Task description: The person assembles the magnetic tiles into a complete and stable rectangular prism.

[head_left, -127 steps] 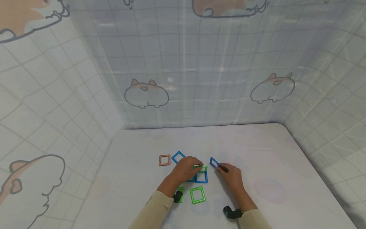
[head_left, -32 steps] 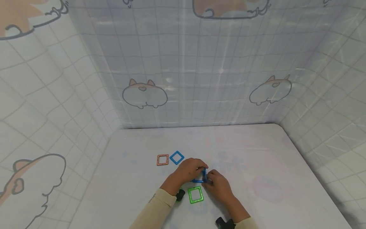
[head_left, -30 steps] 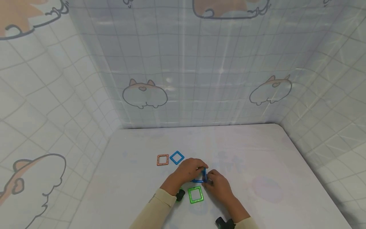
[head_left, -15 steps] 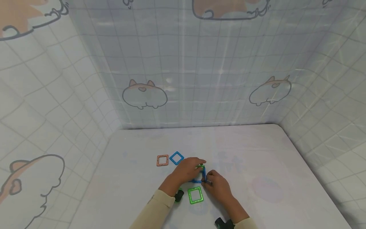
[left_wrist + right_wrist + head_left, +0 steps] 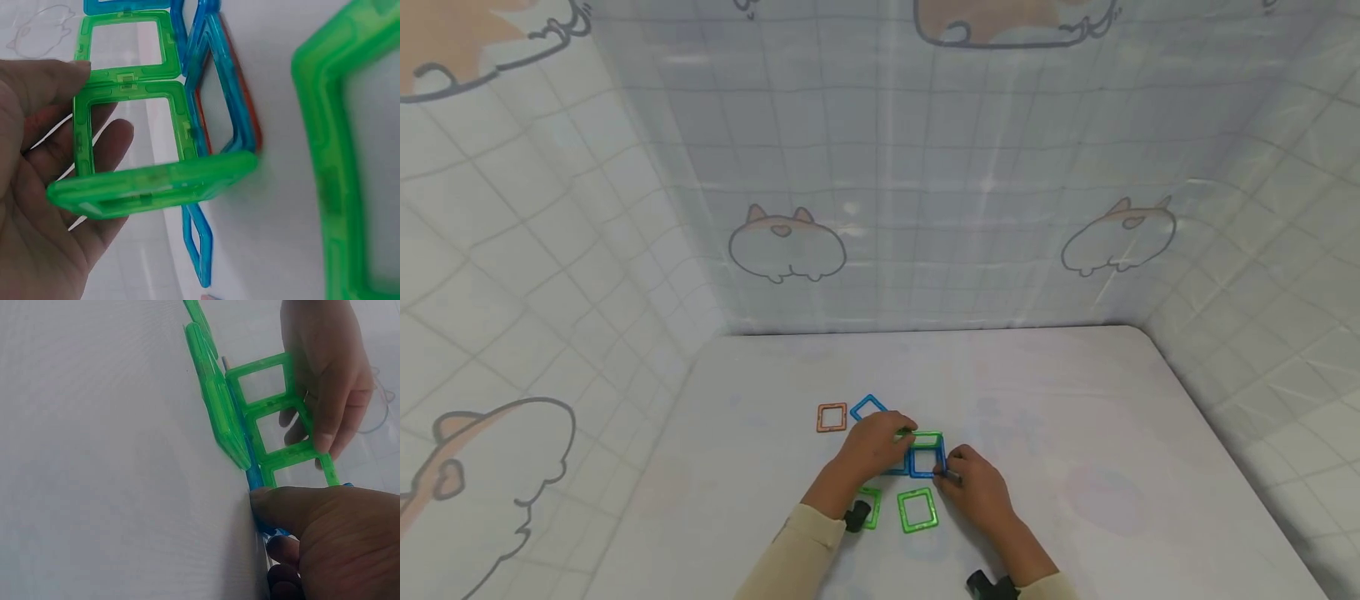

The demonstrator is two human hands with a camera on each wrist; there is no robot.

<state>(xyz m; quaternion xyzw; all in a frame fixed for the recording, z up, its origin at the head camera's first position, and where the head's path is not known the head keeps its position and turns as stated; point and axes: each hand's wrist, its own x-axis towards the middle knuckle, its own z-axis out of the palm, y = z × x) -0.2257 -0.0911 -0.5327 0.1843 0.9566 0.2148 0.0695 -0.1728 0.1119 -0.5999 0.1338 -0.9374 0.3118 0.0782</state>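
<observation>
In the head view, a row of green square magnetic tiles (image 5: 928,433) stands upright behind blue magnetic tiles (image 5: 923,476) lying flat. My left hand (image 5: 872,454) pinches a green tile by its upper edge; the left wrist view shows the thumb before the frame (image 5: 81,131) and fingers behind. Another green tile (image 5: 150,187) leans out toward the camera at the row's end. At the right end, my right hand (image 5: 976,492) pinches a blue magnetic tile (image 5: 942,457) standing at the edge of the flat ones. Its thumb lies on the blue edge (image 5: 255,478) in the right wrist view.
Nearer the person lie a loose green tile (image 5: 934,507) and another green tile (image 5: 877,508), partly behind the left wrist camera (image 5: 857,517). Back left are an orange square tile (image 5: 832,407) and a blue one (image 5: 860,403) turned cornerwise. A printed curtain (image 5: 910,167) surrounds the white table (image 5: 1075,400).
The right hand has brought its blue tile from the right to the end of the row, where it now stands. My left hand has slid slightly left along the green tiles, uncovering the right one.
</observation>
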